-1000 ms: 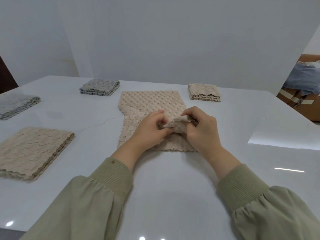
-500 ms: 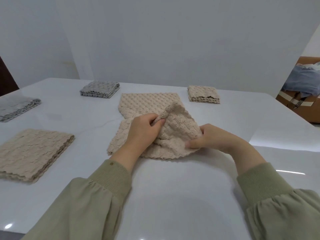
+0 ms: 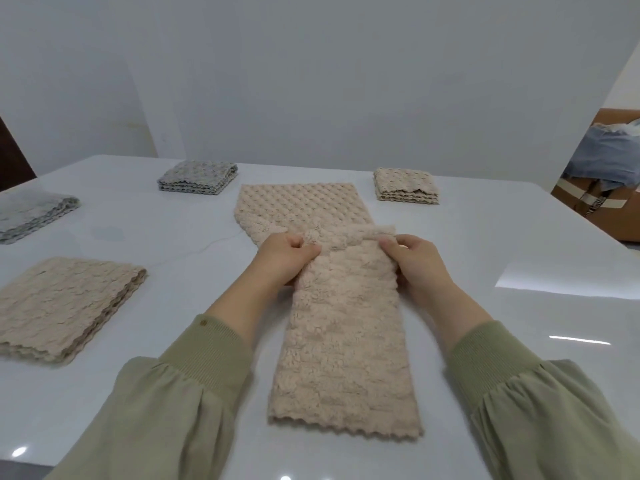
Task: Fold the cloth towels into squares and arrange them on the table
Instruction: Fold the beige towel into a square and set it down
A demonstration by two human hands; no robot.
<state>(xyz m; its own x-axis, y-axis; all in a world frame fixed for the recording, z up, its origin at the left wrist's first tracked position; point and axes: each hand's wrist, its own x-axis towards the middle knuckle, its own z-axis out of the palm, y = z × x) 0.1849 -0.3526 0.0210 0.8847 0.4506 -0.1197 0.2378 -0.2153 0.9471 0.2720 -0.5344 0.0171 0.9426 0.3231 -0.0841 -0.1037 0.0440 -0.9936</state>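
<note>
Head view: left hand, right hand pinch one long towel; apparently four folded piles.

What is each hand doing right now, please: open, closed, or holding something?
Left hand: closed, pinching the beige towel at its fold.
Right hand: closed, pinching the same fold.

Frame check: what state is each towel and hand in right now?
Long beige towel: stretched out flat, bunched ridge mid-length.
Left hand: pinches the ridge.
Right hand: pinches the ridge.
Far grey towel: folded square.
Far beige towel: folded square.
Left-edge grey towel: folded.
Near-left beige towel: folded, larger.
</note>
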